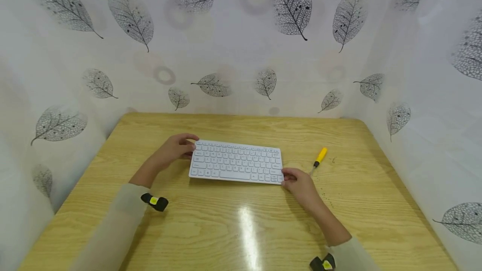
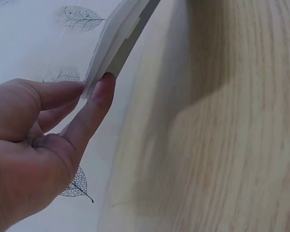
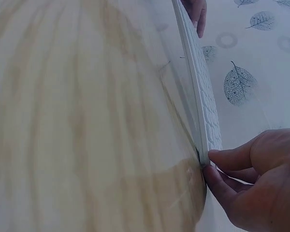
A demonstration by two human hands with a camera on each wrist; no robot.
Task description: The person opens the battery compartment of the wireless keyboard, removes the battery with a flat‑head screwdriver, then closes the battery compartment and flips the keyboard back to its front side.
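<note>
A white keyboard (image 1: 236, 162) is held by both hands just over the wooden table, its keys facing up. At its left end my left hand (image 1: 175, 150) pinches the edge. In the left wrist view the left hand (image 2: 48, 140) has fingers on both faces of the keyboard (image 2: 118, 46), which is seen edge-on with its shadow on the wood. My right hand (image 1: 301, 185) grips the lower right corner. The right wrist view shows the right hand (image 3: 256, 179) pinching the corner of the keyboard (image 3: 200, 92) between thumb and fingers.
A screwdriver (image 1: 320, 157) with a yellow and black handle lies right of the keyboard, its shaft partly behind the right hand. Small dark specks lie near it on the table (image 1: 203, 229). White leaf-patterned curtains (image 1: 233, 53) surround the table's back and sides.
</note>
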